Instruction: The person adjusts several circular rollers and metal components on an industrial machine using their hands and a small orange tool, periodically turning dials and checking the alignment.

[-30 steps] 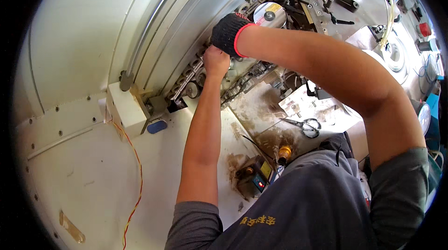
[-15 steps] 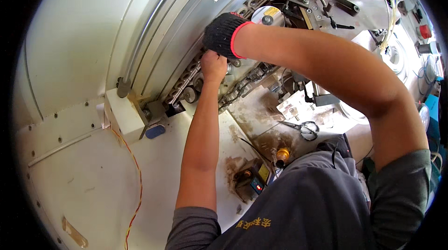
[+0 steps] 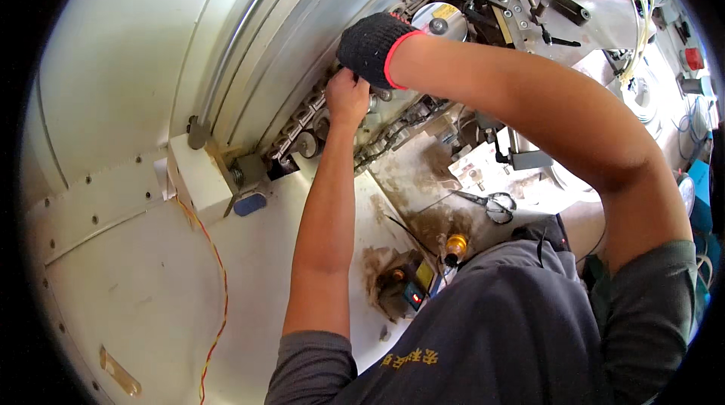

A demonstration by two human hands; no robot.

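Note:
My left hand (image 3: pixel 348 98), bare, reaches up to a chain track (image 3: pixel 300 122) of the machine. Its fingers are curled in, and whatever they hold is hidden behind the fist. Right above it is my right hand (image 3: pixel 370 48) in a black knitted glove with a red cuff, close against the left. The right fingers point away behind the glove's back and do not show. A round metal disc (image 3: pixel 440 21) with a hub sits just right of the glove. Below my left hand, a small roller (image 3: pixel 306 143) stands beside the track.
A pale machine panel (image 3: pixel 128 50) fills the left, with a metal rod (image 3: pixel 240 35) along it. Black-handled scissors (image 3: pixel 498 207) lie on the stained surface. A small device with a red display (image 3: pixel 414 296) stands near my body. A red-yellow twisted wire (image 3: pixel 222 276) hangs left.
The view has shifted slightly. Both hands stay together at the chain track, with the gloved right hand turned a little; nothing is visibly taken up or let go.

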